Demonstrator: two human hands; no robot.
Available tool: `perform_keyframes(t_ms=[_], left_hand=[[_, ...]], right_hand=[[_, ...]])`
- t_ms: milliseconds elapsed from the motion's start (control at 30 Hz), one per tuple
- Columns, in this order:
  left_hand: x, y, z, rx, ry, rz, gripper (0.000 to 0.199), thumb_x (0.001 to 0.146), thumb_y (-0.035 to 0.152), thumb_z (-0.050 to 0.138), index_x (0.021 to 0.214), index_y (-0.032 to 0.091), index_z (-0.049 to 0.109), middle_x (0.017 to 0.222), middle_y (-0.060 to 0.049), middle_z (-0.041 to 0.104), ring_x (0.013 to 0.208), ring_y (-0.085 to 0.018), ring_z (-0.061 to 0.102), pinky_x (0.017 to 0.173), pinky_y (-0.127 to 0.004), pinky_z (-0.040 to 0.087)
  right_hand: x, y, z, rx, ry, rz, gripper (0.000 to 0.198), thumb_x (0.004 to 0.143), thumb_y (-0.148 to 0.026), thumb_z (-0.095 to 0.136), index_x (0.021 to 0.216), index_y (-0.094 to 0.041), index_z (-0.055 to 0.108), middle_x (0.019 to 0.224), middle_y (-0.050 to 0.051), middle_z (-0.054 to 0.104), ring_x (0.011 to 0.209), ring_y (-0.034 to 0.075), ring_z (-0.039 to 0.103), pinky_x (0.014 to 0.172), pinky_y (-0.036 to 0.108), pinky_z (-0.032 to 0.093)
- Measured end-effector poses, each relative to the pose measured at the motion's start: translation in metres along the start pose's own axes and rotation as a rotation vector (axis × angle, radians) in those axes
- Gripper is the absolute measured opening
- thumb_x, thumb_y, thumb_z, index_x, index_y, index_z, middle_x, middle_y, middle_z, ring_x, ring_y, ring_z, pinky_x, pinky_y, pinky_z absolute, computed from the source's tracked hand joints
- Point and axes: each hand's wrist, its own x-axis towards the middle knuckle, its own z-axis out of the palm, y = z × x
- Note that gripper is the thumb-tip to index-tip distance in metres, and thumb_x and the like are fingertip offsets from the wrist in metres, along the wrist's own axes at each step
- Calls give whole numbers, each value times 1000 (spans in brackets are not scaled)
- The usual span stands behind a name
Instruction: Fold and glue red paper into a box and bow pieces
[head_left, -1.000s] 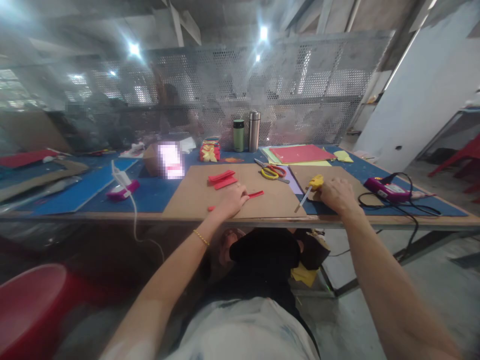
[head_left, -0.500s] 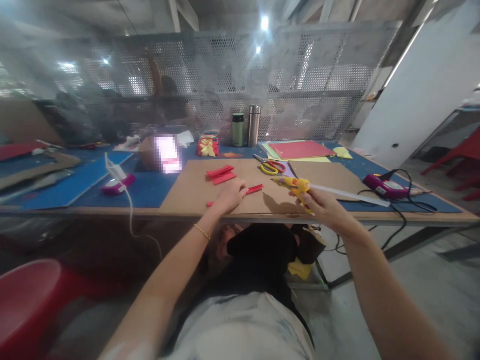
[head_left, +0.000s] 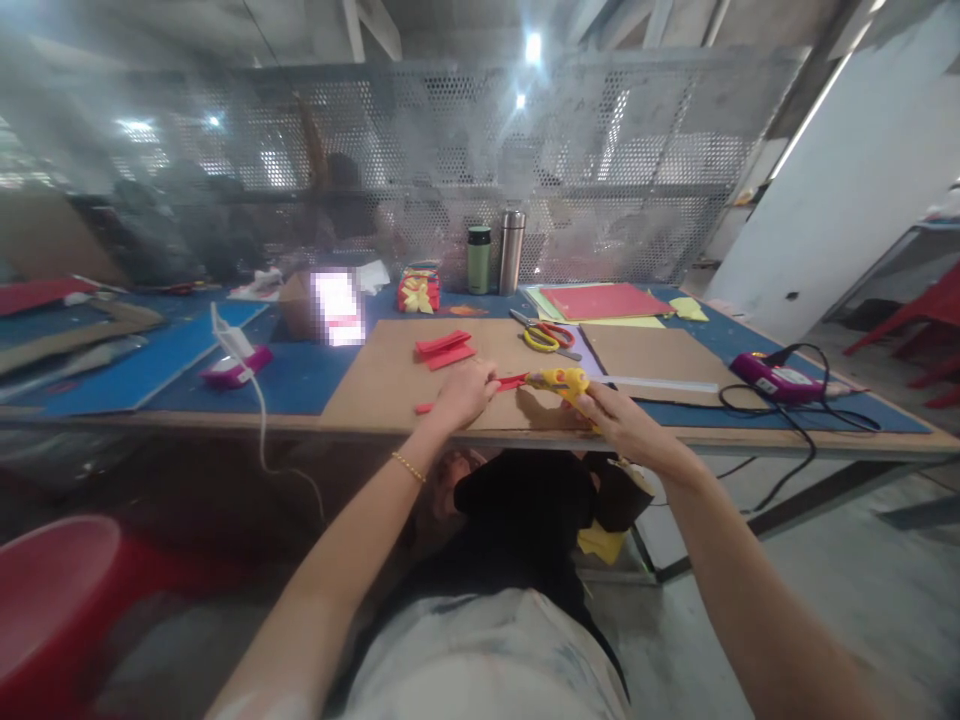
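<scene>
My right hand (head_left: 616,418) is wrapped round a yellow glue gun (head_left: 564,381), with a long whitish glue stick (head_left: 667,384) sticking out of its back. The nozzle points left and is at the right end of a red strip (head_left: 513,382); whether it touches cannot be made out. My left hand (head_left: 469,392) is closed on that strip, which looks like paper or felt. Another red end (head_left: 424,408) shows to the left of this hand. Folded red pieces (head_left: 445,348) lie just behind it on the cardboard sheet (head_left: 375,385).
Scissors (head_left: 547,338) with yellow and red handles lie behind the glue gun. A green flask (head_left: 478,260) and a steel flask (head_left: 511,252) stand at the back. Coloured sheets (head_left: 604,300) are stacked back right. Purple power blocks (head_left: 776,375) with cables sit at both sides.
My right hand has brought the glue gun left, so its nozzle is now at the red strip's end. My left hand has stayed on the strip, with hardly any shift.
</scene>
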Motion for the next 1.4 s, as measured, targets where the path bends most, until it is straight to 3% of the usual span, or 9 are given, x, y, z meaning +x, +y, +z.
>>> perform_keyframes(t_ms=[133,633,833,1033,1400], left_hand=[[0,-1,1,28,4,9,14,103,20,57,91,20,65,97,-8,71,95,-25,67,87,-37,51],[0,0,0,11,-19,16,12,103,19,57,94,21,66,97,-8,71,97,-26,67,90,-39,52],[1,2,-2,32,-45,-8,11,103,20,57,97,20,66,100,-10,72,98,-27,67,90,-40,52],[0,2,-3,10,-34,10,11,102,20,57,95,21,65,97,-9,72,95,-26,66,90,-40,52],[-1,5,-5,3,-34,22,14,102,17,54,92,20,63,97,-8,70,91,-23,63,88,-36,50]], right_hand=[[3,2,2,7,-14,24,27,105,-42,41,94,-25,58,96,13,74,86,27,67,81,40,54],[5,16,6,20,101,23,38,104,-58,41,79,-29,46,72,4,63,68,23,56,66,36,51],[4,16,3,12,77,47,33,102,-51,42,82,-28,53,75,8,67,70,25,60,70,39,54],[2,16,2,42,68,95,37,103,-55,42,85,-26,57,83,9,70,80,27,65,76,40,54],[7,15,3,24,46,62,30,102,-50,43,87,-26,53,84,9,71,77,25,62,76,39,53]])
